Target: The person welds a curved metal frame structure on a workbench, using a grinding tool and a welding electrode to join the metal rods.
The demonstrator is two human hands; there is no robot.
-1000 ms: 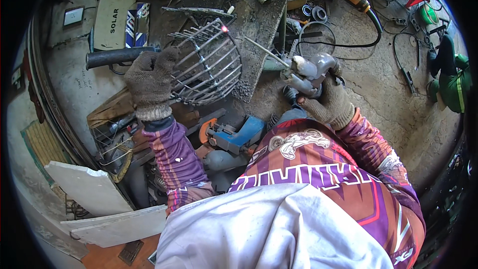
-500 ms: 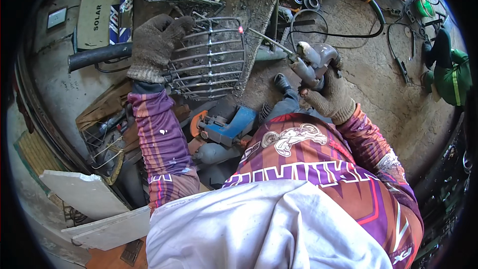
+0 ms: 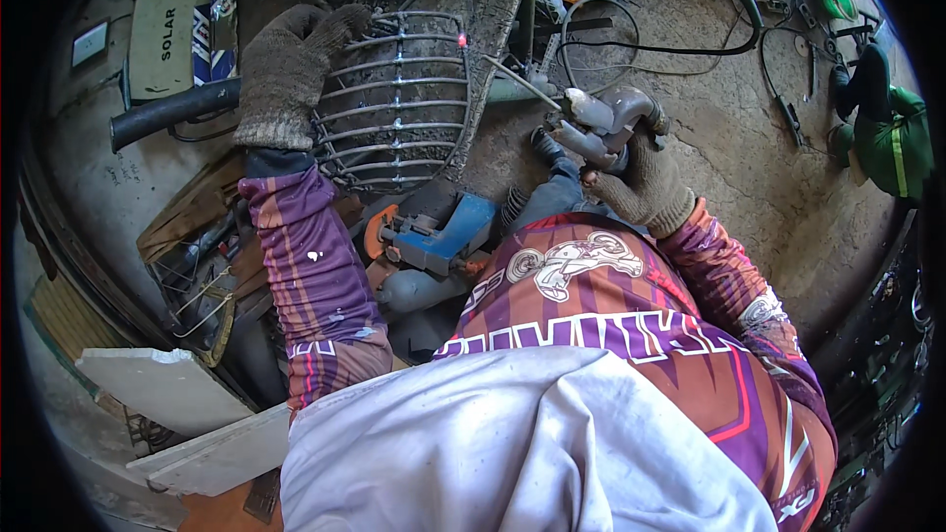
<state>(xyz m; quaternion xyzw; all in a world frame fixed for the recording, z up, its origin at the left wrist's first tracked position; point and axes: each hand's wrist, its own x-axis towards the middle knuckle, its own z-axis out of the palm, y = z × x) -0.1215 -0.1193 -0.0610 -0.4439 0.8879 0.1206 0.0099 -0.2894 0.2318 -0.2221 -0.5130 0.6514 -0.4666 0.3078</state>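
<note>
A curved metal grille (image 3: pixel 394 89) of several bars, joined by a lengthwise rod, lies over the dark worktop. At its far right corner one spot glows red. My left hand (image 3: pixel 286 79), in a brown knitted glove, is closed on the grille's left edge; its fingertips are partly hidden. To the right, my gloved right hand (image 3: pixel 648 182) grips a grey welding electrode holder (image 3: pixel 591 128). A thin welding rod (image 3: pixel 522 81) sticks out of its jaws toward the grille, its tip apart from the glowing corner.
Beyond the grille, the grimy metal worktop (image 3: pixel 483 0) carries scrap pieces. A dark pipe (image 3: pixel 177 113) lies left of my hand. Below sits a blue and orange power tool (image 3: pixel 443 232). Cables (image 3: pixel 680 49) cross the floor at right, where a person in green (image 3: pixel 892 148) is nearby.
The whole scene has shifted slightly left and up in the view. The grille's corner glow is still visible. Both hands keep their holds.
</note>
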